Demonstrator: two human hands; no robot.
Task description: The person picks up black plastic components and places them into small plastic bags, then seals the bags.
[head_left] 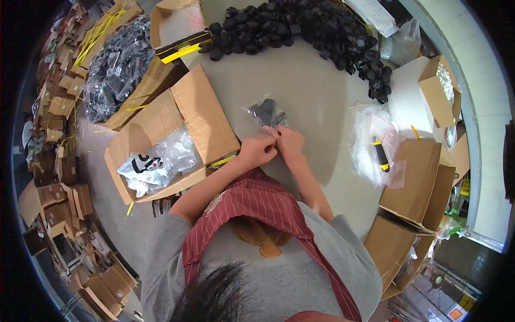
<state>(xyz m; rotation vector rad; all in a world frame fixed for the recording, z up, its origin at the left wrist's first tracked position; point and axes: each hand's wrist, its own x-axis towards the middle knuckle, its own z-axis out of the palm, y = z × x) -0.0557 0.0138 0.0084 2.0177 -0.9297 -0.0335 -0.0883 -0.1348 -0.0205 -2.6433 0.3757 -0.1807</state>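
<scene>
A small clear plastic bag (251,110) with dark parts (264,111) inside lies on the grey table (316,107) before me. Both my hands meet at the bag's near end. My left hand (258,150) has its fingers curled and pinched on the bag's edge. Close against it, my right hand (290,143) also pinches that edge with bent fingers. The fingertips of the two hands nearly touch, and the exact grip is partly hidden between them.
Black plastic parts (279,27) are heaped along the far side. At right lie flat clear bags (370,139) with a yellow-black cutter (381,155). An open carton (201,107) stands left, near a box of bagged parts (120,70). More cartons (410,185) stand at right.
</scene>
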